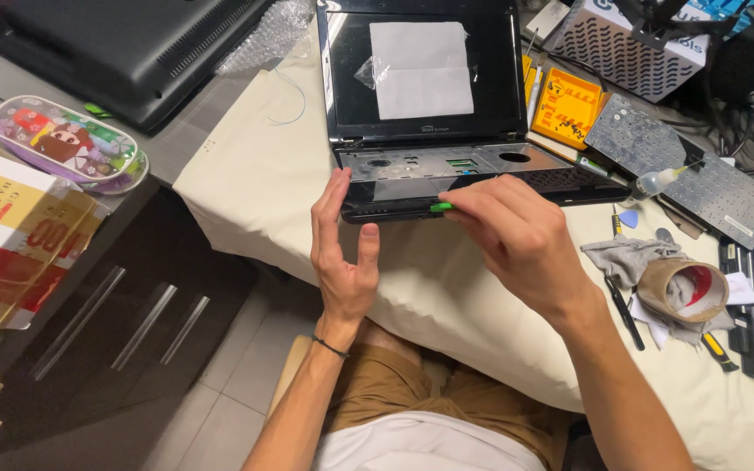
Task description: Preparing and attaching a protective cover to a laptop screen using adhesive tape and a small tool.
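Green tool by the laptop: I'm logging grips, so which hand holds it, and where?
The right hand pinches the green tool by its rear end; the tip meets the laptop front edge. The left hand holds nothing.

- The opened laptop [447, 131] sits on the far middle of the cloth-covered tabletop [255, 174].
- Right of it lies the removed keyboard [678, 166], with a tape roll [682, 292] nearer.
- A pencil case [67, 144] lies far left, a monitor [124, 44] beyond it.
- Both hands meet at the laptop's near edge, left hand [342, 253] beside right hand [512, 240].
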